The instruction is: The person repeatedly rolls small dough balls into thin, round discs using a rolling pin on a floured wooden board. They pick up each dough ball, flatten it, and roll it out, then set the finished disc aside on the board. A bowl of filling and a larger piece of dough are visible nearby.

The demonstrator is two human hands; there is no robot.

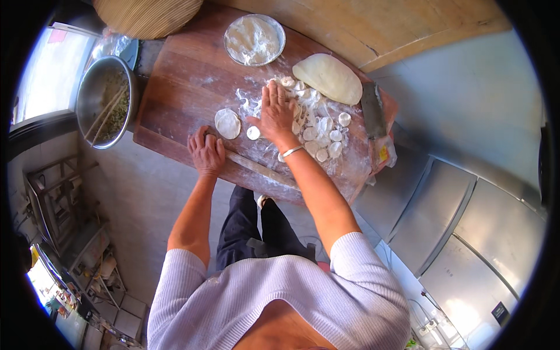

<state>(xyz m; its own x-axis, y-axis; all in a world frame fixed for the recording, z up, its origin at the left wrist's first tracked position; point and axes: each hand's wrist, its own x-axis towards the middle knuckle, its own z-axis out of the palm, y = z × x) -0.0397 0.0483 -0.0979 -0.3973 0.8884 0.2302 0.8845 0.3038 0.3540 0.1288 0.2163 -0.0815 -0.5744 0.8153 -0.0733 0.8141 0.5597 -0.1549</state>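
1. Round-cornered wooden board (181, 87), floured, set over grey floor; steel cabinet doors (466, 227) at right, wire rack (55, 198) at left.
2. Right hand (276, 112) flat near board middle, fingers spread, palm down on pile of small dough pieces (324, 131).
3. Left hand (205, 150) at near edge of board, curled over end of wooden rolling pin (259, 169); pin lying along near edge.
4. Rolled dough wrapper (227, 123) just beside left hand; one small dough disc (253, 133) between both hands.
5. Large dough lump (328, 77) toward far right of board; cleaver (373, 111) along right edge, yellow-red packet (384, 153) under it at right corner.
6. Flour plate (255, 39) at far edge; steel bowl of green filling with chopsticks (107, 102) off left edge.
7. Left half of board mostly bare wood; right half crowded.
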